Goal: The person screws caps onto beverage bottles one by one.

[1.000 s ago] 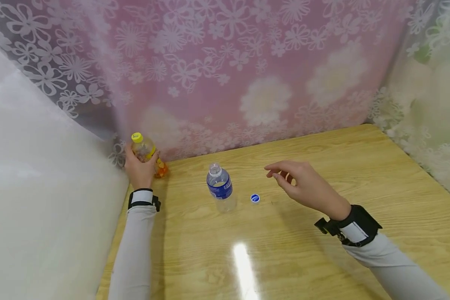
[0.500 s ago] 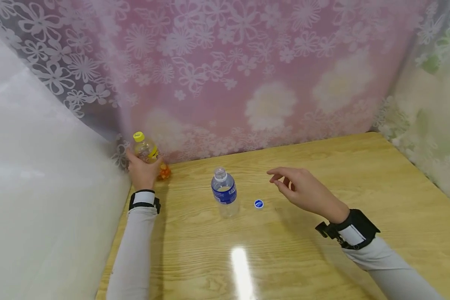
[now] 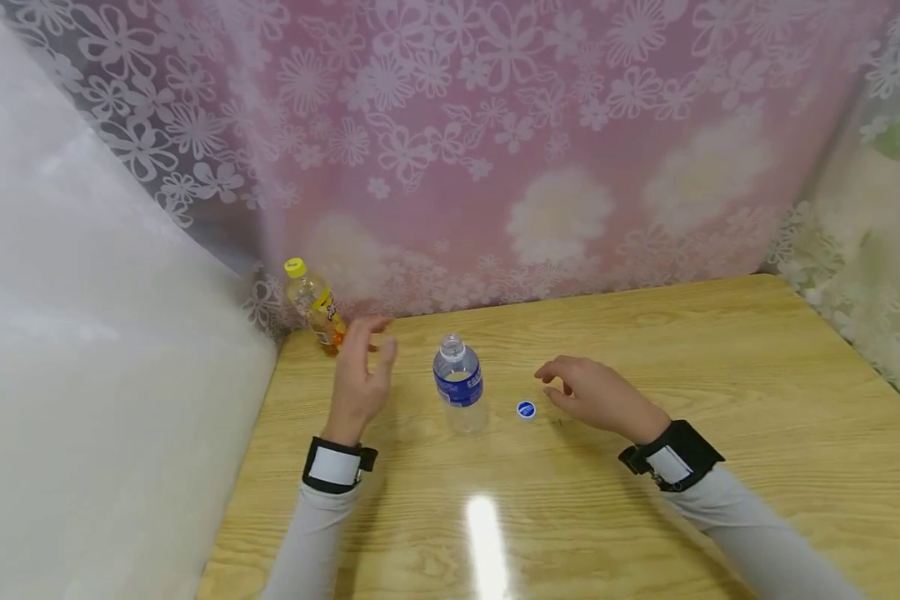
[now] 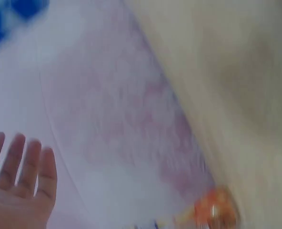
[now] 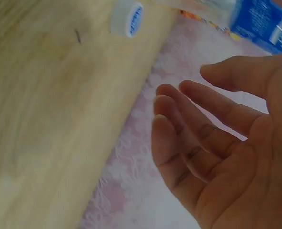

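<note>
A clear plastic bottle with a blue label stands uncapped on the table, between my two hands. Its blue-and-white cap lies to its right on the wood. My left hand is in the air, fingers loosely bent and holding nothing, between that bottle and a yellow-capped bottle in the back left corner. Orange shows in the lower part of the yellow-capped bottle, partly behind my left fingers. My right hand hovers just right of the cap with relaxed fingers; the right wrist view shows its palm bare.
The wooden table ends at a pink flowered curtain behind. A white sheet hangs along the left edge, and a pale patterned curtain along the right.
My left hand has let go of the yellow-capped bottle and moved right and nearer, towards the blue-labelled bottle. My right hand has shifted slightly closer to the cap.
</note>
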`<state>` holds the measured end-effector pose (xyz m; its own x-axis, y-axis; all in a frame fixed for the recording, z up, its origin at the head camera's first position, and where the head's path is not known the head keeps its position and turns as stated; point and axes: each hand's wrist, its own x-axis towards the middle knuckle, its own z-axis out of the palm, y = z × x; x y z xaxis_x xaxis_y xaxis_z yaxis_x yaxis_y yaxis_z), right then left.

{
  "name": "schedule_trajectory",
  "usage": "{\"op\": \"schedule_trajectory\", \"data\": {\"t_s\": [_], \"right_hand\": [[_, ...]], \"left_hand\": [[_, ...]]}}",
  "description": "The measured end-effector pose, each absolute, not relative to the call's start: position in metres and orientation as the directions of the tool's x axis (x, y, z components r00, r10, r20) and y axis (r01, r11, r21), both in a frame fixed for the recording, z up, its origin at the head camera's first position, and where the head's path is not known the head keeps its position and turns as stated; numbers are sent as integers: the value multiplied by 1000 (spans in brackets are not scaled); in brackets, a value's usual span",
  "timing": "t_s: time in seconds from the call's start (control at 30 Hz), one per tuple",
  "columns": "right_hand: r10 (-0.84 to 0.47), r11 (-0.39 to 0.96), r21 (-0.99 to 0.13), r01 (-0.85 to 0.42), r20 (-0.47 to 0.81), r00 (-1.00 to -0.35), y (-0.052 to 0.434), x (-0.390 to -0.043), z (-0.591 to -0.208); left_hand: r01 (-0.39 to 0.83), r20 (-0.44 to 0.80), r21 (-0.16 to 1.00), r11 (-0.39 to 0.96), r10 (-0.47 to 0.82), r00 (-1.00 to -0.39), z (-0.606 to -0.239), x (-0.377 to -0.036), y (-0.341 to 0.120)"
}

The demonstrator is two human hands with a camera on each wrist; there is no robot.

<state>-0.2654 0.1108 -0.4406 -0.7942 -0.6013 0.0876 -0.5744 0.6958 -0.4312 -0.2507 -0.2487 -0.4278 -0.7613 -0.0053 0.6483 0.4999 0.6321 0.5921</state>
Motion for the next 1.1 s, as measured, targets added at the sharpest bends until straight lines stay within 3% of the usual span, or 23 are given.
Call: {"op": "schedule_trajectory", "data": {"t_s": [0.1, 0.2, 0.3, 0.53, 0.77, 0.97, 1.1], "right_hand": [[-604, 704, -433, -563, 52, -795, 100, -267, -447], [-609, 711, -413, -569, 43, -792, 89, -268, -456], [-632, 694, -408, -593, 48, -773, 80, -269, -468], [-661, 622, -511, -593, 64, -748, 76, -266, -486], [-673, 609, -481, -631, 108, -732, 73, -264, -495], [-618, 615, -524, -590, 145, -773, 80, -262, -458], [-614, 491, -575, -655, 305, -728, 89, -261, -403]], "left_hand": [[518, 561, 602, 608, 140, -816, -435, -240, -222], [490, 516, 573, 657, 175, -838, -443, -234, -201], [480, 515, 532, 697, 183, -837, -449, -232, -190], [450, 515, 525, 723, 150, -844, -451, -226, -187], [413, 480, 561, 718, 125, -868, -454, -220, -191], [439, 497, 550, 710, 144, -856, -455, -222, -186], [477, 492, 564, 674, 189, -850, -454, -226, -174]]}}
